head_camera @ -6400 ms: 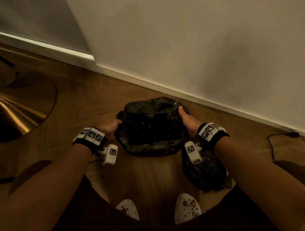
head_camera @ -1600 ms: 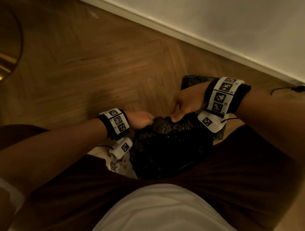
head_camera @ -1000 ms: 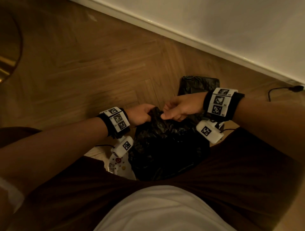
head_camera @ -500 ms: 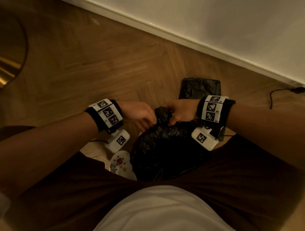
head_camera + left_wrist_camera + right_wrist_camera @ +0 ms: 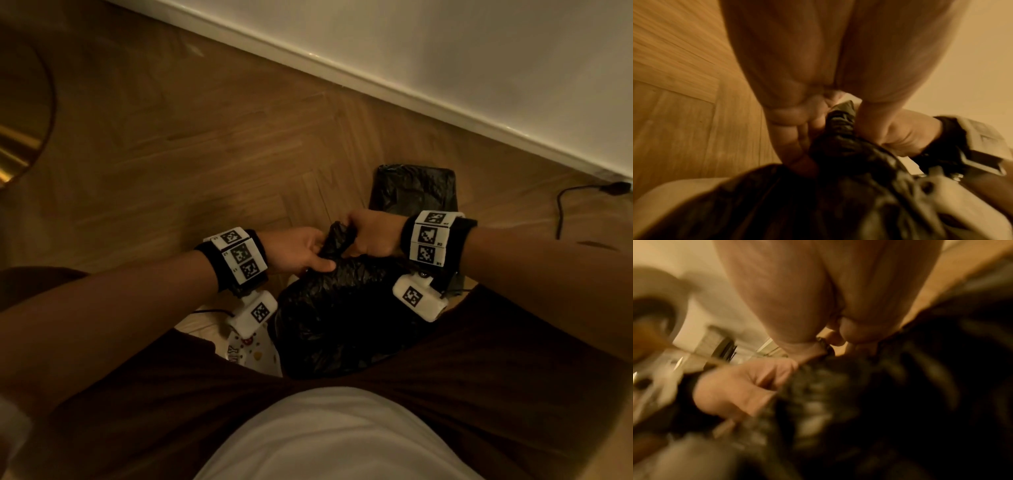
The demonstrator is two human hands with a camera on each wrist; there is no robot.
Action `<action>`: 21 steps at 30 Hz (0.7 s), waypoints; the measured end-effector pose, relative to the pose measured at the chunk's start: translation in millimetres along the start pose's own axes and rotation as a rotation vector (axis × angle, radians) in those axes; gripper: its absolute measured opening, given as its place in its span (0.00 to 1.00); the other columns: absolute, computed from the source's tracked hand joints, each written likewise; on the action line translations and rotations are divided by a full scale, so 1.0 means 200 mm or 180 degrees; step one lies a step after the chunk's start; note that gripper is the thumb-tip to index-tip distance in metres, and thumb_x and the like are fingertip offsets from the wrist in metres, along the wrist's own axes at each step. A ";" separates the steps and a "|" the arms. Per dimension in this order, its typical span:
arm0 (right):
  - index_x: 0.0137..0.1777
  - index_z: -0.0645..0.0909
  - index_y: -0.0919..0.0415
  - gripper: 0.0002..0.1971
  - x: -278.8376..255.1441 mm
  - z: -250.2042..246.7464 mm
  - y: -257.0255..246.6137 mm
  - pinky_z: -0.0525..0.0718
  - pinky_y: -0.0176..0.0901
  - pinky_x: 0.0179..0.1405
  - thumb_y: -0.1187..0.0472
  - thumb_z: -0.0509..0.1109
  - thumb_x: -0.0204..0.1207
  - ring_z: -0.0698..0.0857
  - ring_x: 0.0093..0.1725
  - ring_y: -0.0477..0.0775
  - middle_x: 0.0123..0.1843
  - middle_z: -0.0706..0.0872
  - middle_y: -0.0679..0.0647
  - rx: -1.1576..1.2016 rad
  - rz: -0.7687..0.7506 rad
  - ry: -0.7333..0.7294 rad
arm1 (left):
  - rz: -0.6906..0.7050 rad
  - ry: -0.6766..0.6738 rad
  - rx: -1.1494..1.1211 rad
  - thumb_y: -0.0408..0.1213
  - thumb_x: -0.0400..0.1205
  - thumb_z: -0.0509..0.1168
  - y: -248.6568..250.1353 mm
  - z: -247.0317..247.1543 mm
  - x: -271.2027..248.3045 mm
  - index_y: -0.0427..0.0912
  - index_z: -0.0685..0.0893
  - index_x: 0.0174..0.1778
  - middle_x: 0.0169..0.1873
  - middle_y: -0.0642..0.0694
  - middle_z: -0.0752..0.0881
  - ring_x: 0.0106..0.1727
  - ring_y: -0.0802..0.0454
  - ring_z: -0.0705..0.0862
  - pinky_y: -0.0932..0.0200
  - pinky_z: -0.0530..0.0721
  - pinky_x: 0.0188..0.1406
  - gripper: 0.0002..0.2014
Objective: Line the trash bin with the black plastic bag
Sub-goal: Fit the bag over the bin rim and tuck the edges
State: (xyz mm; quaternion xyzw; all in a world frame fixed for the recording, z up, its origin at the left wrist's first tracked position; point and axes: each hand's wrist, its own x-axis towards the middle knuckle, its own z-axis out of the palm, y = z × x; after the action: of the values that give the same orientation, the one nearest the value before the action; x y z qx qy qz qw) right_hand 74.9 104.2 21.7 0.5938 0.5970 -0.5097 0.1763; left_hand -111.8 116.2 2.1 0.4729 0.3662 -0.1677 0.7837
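Observation:
A full black plastic bag [image 5: 342, 308] hangs between my legs, its top gathered into a twisted neck [image 5: 337, 236]. My left hand [image 5: 298, 251] curls round the neck from the left, thumb lying across the bag. My right hand [image 5: 371, 233] grips the same neck from the right. The left wrist view shows the neck [image 5: 840, 123] squeezed between my left fingers [image 5: 789, 116] and my right hand [image 5: 898, 129]. The right wrist view is blurred; the bag [image 5: 859, 402] fills it. Behind my hands the trash bin [image 5: 414, 186] stands on the floor, covered in black plastic.
Wooden herringbone floor runs to a white baseboard [image 5: 376, 82] and wall. A black cable with a plug [image 5: 561, 212] lies at the right. A round brass-coloured object [image 5: 20, 144] sits at the far left. My white clog [image 5: 250, 349] is beside the bag.
Several seconds ago both hands were at the bin's rim. In the last second my hands closed in on the bag's top, and the neck now looks tighter and more twisted.

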 end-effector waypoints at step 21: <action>0.75 0.77 0.54 0.23 -0.09 -0.11 -0.05 0.72 0.38 0.65 0.45 0.64 0.84 0.78 0.61 0.45 0.63 0.82 0.45 -0.0909 -0.0415 -0.1547 | -0.0270 0.0216 -0.0085 0.27 0.79 0.70 -0.02 -0.08 -0.01 0.44 0.74 0.70 0.60 0.47 0.83 0.59 0.52 0.83 0.55 0.85 0.53 0.24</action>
State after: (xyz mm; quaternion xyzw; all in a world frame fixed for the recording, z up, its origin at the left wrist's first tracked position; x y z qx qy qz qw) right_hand 79.7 115.3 48.8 0.3839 0.6399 -0.5581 0.3630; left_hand -122.7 127.7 -3.6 0.4519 0.4145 -0.1797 0.7692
